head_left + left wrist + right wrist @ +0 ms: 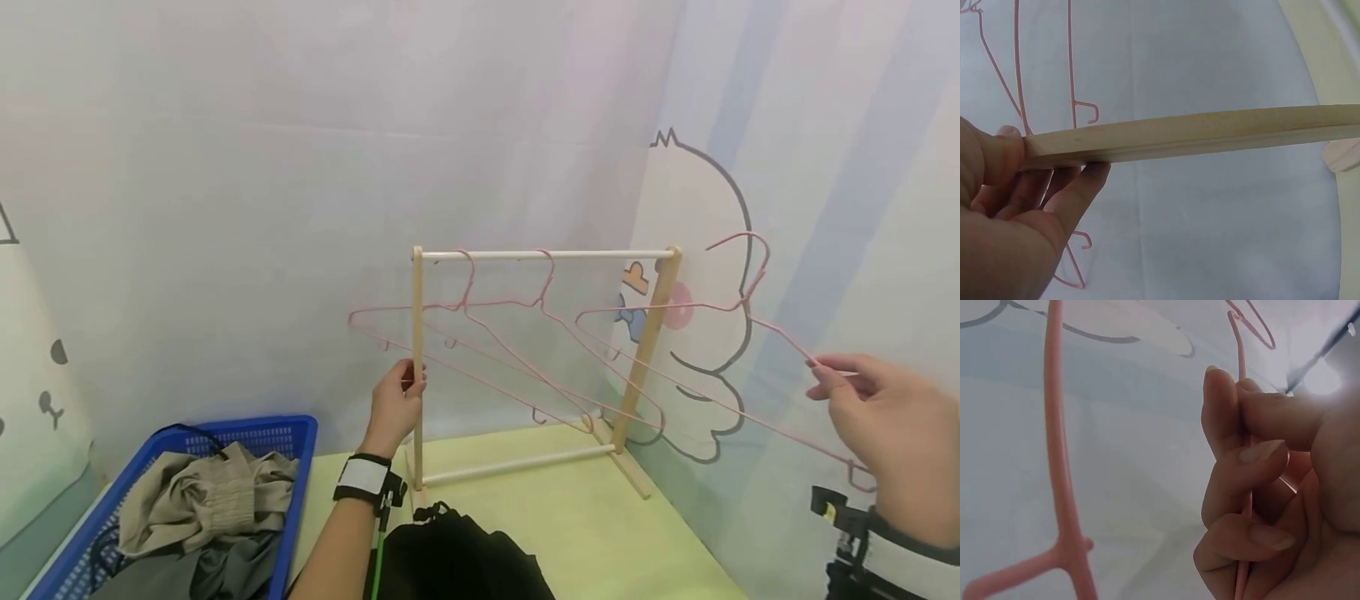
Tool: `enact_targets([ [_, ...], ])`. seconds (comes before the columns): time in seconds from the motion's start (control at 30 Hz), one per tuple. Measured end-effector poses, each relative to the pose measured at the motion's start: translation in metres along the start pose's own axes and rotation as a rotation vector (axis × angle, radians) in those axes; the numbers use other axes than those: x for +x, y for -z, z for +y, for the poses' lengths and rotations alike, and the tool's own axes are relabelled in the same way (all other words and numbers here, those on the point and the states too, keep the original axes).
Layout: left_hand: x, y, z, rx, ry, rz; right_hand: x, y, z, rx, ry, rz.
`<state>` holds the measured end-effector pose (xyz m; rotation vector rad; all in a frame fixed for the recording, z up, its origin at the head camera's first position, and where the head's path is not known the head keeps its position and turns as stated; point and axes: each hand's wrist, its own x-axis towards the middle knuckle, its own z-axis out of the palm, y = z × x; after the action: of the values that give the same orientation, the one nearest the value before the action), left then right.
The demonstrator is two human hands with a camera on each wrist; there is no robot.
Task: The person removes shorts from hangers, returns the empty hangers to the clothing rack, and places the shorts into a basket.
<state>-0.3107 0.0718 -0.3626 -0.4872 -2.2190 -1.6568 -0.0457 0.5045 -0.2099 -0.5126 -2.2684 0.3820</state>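
My left hand [393,400] holds the left wooden post [417,317] of a small clothes rack. In the left wrist view, the thumb lies on one side of the post [1197,128] and the fingers on the other. Out to the right, my right hand [892,408] grips one sloping arm of a pink wire hanger [780,331]. The right wrist view has the fingers curled round the thin wire. That hanger's hook stands free in the air, right of the rack. Two more pink hangers [466,307] hang from the white top rail [592,254].
A blue basket [306,467] with beige and dark grey clothes [206,500] stands at the left. Black fabric [461,558] lies in front of the rack on the yellow-green tabletop [592,517]. Light curtains with cartoon drawings [697,200] close off the back and right.
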Motion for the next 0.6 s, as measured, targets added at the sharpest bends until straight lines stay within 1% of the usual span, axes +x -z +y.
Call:
enact_targets([
  [0.1,0.000,0.001,0.000,0.007,-0.003,0.007,0.008,-0.011,-0.007,-0.079,0.057,0.028],
  [0.17,0.000,0.001,-0.001,0.010,-0.007,0.009,0.017,-0.020,-0.013,-0.075,0.104,0.040],
  [0.27,0.001,0.001,-0.003,0.012,-0.011,0.012,0.032,-0.038,-0.027,-0.023,0.147,0.025],
  [0.43,0.001,0.001,-0.001,0.010,-0.004,0.009,0.054,-0.071,-0.047,0.075,0.196,-0.029],
  [0.6,0.001,0.000,-0.001,0.011,0.010,0.000,0.062,-0.094,-0.050,0.094,0.244,-0.077],
])
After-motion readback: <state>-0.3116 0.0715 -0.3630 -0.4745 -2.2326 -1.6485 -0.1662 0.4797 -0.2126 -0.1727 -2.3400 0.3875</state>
